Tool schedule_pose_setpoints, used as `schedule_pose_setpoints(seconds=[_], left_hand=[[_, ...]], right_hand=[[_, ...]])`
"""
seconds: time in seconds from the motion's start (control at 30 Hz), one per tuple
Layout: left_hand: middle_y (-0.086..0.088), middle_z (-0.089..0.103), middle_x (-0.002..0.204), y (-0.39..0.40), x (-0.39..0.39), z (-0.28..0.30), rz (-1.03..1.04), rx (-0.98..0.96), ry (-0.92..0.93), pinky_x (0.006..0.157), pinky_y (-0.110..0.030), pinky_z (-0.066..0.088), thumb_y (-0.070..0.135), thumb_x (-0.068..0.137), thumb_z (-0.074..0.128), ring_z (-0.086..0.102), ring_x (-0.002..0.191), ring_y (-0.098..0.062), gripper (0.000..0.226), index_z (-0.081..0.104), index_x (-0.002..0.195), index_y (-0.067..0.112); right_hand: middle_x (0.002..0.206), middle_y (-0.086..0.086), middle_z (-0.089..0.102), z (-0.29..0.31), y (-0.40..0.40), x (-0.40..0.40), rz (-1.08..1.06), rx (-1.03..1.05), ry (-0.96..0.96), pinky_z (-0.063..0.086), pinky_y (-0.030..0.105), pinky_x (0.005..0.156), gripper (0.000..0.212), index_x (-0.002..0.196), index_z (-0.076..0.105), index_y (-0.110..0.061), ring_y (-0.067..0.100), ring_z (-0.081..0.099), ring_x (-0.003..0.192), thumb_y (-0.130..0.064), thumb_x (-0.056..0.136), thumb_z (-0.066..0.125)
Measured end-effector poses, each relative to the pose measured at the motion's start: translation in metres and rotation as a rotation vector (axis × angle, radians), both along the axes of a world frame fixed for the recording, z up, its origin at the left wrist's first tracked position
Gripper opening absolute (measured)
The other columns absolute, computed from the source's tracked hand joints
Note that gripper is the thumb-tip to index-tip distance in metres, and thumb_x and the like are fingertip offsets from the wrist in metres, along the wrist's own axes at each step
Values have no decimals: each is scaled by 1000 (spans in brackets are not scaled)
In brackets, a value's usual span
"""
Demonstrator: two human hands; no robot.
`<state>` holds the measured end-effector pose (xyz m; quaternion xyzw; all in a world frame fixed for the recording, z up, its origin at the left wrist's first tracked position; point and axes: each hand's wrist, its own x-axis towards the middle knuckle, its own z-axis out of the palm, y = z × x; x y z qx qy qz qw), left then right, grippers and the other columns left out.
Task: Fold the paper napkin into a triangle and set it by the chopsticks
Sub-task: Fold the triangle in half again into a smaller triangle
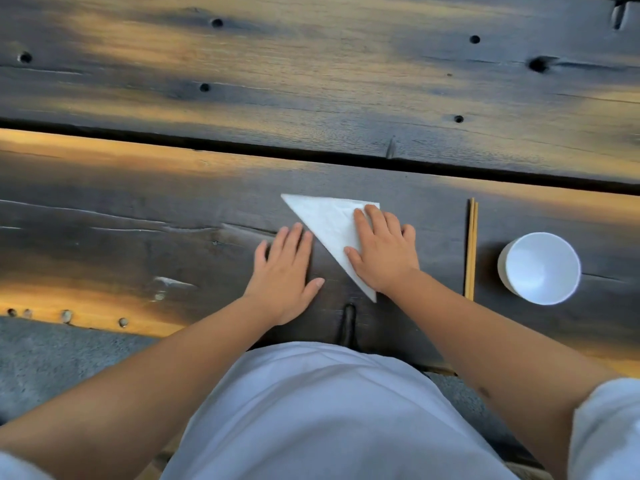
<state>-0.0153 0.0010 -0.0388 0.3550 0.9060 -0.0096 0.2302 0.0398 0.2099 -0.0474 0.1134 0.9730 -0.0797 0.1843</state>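
On the right of the head view, a round white cup stands upright on the table, its smooth inside bare as far as the view reaches. Just left of it lies a pair of pale wooden chopsticks, side by side, straight, running away from the person and not touching the cup.

Beneath them is a table of broad, dark weathered planks, with visible grain, cracks, knots and small round holes; a deep gap divides the near plank from the far one, and patches of warm orange light fall across the wood. Below the near edge at the left, a grey, gritty floor shows.

Left of the chopsticks, well apart from them, the white paper napkin lies flat, already folded into a triangle, its long edge slanting from the far left down to a point near the table's edge. The right hand is spread flat on the napkin, palm down, pressing rather than gripping. The left hand lies open and flat on the bare wood just beside the slanted fold, holding nothing. A white garment fills the bottom of the view.
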Motion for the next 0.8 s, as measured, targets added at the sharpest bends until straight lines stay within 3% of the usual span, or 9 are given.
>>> schedule_pose_setpoints(seconds=[0.13,0.4,0.5,0.6,0.8], left_hand=[[-8,20,158,25,10,3,-204,47,-21,109,-50,19,59,90,30,17,141,-27,71,20,150,22],[-8,9,162,6,-7,0,-313,-8,-32,112,-50,14,56,94,28,8,146,-27,69,16,152,21],[-9,1,163,-4,-10,2,-297,-7,-39,114,-50,14,55,94,25,0,149,-25,73,9,153,16],[-10,-7,163,-4,-13,1,-294,-35,-17,116,-51,11,57,94,22,-6,149,-24,78,0,153,12],[-10,-17,161,-1,-12,-8,-311,-86,-17,118,-52,1,60,93,11,-14,148,-23,81,-13,151,8]], right_hand=[[146,5,35,4,-7,8,-85,-1,-5,31,45,90,67,144,28,-21,28,39,122,-57,90,39],[135,6,43,15,7,20,0,-21,34,33,45,88,61,139,34,-22,28,42,113,-52,88,48],[153,9,30,15,10,29,122,-7,33,32,46,92,70,146,28,-18,29,35,129,-52,88,48],[163,6,7,13,6,33,201,-27,-24,26,48,105,77,153,13,-17,23,12,147,-57,91,35],[161,1,-10,2,-3,40,226,-40,-133,7,50,117,77,154,-3,-16,18,-6,149,-61,93,14]])
